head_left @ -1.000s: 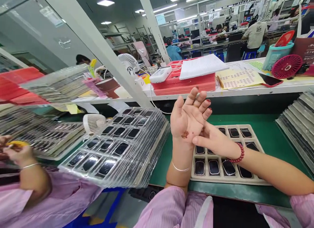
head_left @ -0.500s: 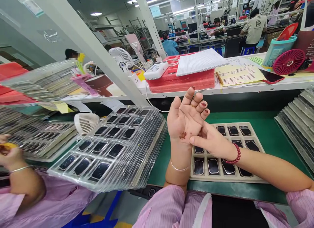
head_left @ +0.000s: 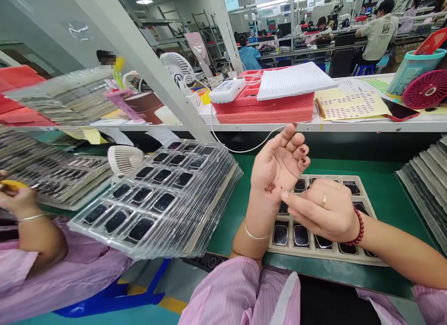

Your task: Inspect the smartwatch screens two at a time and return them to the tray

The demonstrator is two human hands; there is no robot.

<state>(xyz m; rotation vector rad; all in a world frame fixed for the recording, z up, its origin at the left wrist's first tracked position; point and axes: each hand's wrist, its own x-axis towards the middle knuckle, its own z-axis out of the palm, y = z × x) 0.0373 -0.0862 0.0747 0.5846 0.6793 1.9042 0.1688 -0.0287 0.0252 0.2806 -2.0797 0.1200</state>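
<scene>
Clock directions are read on the head view, with 12 at its top edge.

Left hand: palm up, fingers loosely curled and apart, gripping nothing. The forearm enters from about 7 o'clock and the fingers point toward 1 o'clock. A small cluster of reddish-brown pieces rests on the heel of the palm, near the wrist. No single long axis can be made out at this size. One separate reddish speck lies on the palm at 3 o'clock from the cluster; whether it is a loose piece cannot be told.

Right hand: back upward, fingers bent and drawn together, with the forearm entering from about 4 o'clock. The leading fingertip is just beside the speck, which lies at about 11 o'clock from it. The cluster lies slightly farther off, between 9 and 10 o'clock. It cannot be told whether anything is pinched between the fingertips.

Position relative to the bench: both hands are above or beside a beige compartment tray on the green work surface. The tray holds dark, round-cornered panels. The left hand is over the tray's 10 o'clock side; the right hand covers its middle. A stack of clear trays stands at 9 o'clock from the beige tray.
</scene>
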